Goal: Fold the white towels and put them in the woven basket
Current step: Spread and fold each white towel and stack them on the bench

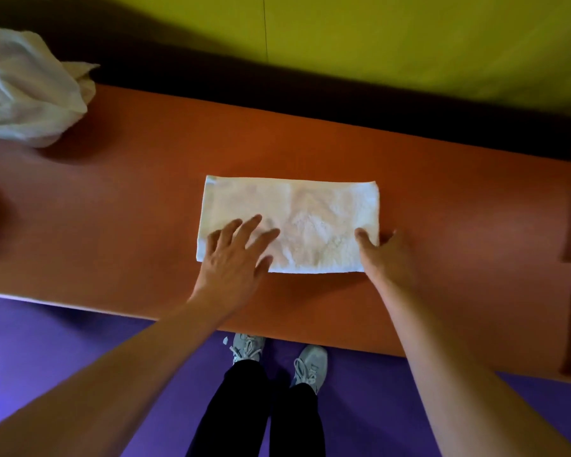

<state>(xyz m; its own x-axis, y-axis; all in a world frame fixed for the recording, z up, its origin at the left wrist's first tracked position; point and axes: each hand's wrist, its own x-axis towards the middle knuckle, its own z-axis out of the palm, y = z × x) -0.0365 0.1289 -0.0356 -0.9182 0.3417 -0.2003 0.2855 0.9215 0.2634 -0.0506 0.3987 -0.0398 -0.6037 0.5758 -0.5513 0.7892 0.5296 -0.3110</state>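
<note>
left hand (234, 255) flat, pressing towel (297, 219) | right hand (381, 255) pinching right edge | risk: layers slipping askew on worktop (145, 192) during next fold

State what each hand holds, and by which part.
Right hand pinches the folded towel's right edge near its front corner; left hand only presses flat on it.

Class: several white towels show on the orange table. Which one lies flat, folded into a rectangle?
The folded towel under both hands at the table's middle. The towel pile at far left is crumpled, unfolded.
</note>
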